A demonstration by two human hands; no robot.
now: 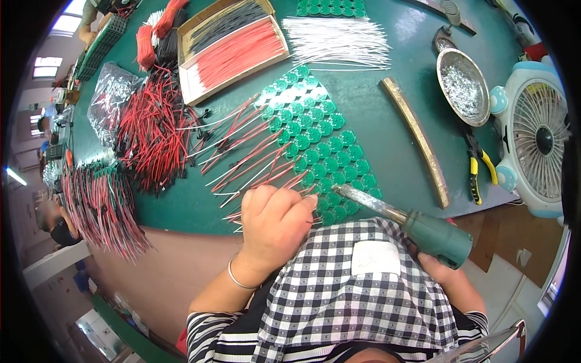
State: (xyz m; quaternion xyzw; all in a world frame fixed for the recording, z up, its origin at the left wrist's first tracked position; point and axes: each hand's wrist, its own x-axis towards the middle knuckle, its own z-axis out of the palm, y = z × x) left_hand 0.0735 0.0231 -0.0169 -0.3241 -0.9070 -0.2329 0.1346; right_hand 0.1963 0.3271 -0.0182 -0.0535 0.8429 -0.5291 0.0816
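A panel of small round green circuit boards (318, 136) lies on the dark green table (375, 121), with red and white wires (242, 151) fanning out from its left side. My left hand (275, 227) rests at the panel's near edge, fingers curled over the wire ends and pinching a wire. My right hand (439, 269), mostly hidden by my checked sleeve, grips the green handle of a soldering iron (417, 224). The iron's metal tip (339, 189) touches the panel's near boards, just right of my left fingers.
A heap of red-and-black wires (151, 133), a box of cut wires (233, 48), loose white wires (339, 42), a brass bar (417, 139), a metal dish of solder scraps (463, 85), yellow-handled cutters (478, 169), a small fan (538, 139). Another person (51, 221) sits at far left.
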